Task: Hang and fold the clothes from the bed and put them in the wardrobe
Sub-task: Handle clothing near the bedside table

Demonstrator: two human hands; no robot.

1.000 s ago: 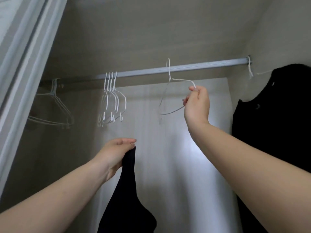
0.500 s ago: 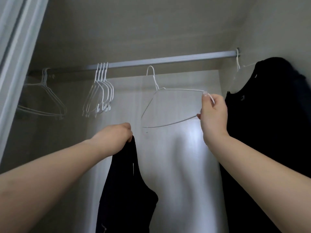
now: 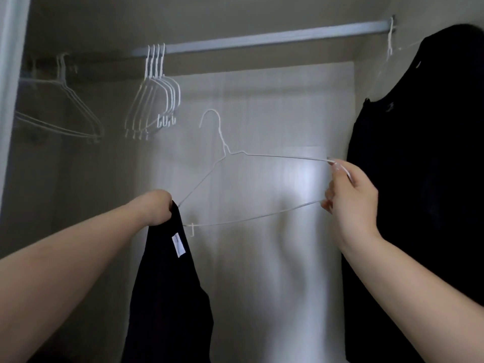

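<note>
I look up into an open wardrobe. My right hand (image 3: pixel 349 199) pinches the right end of a white wire hanger (image 3: pixel 251 189), held in the air well below the metal rail (image 3: pixel 275 38). My left hand (image 3: pixel 154 209) grips the top of a black garment (image 3: pixel 167 292) with a white label, which hangs straight down. The hanger's left end touches or nearly touches that garment beside my left hand.
Several empty white hangers (image 3: pixel 157 93) bunch on the rail left of centre, and one or two more hangers (image 3: pixel 62 106) hang at the far left. A black garment (image 3: pixel 419 179) hangs on a hanger at the right wall. The wardrobe door frame (image 3: pixel 10 74) borders the left.
My right hand lifted the hanger off the rail and lowered it toward the garment. My left hand kept hold of the black garment, now next to the hanger's left end.
</note>
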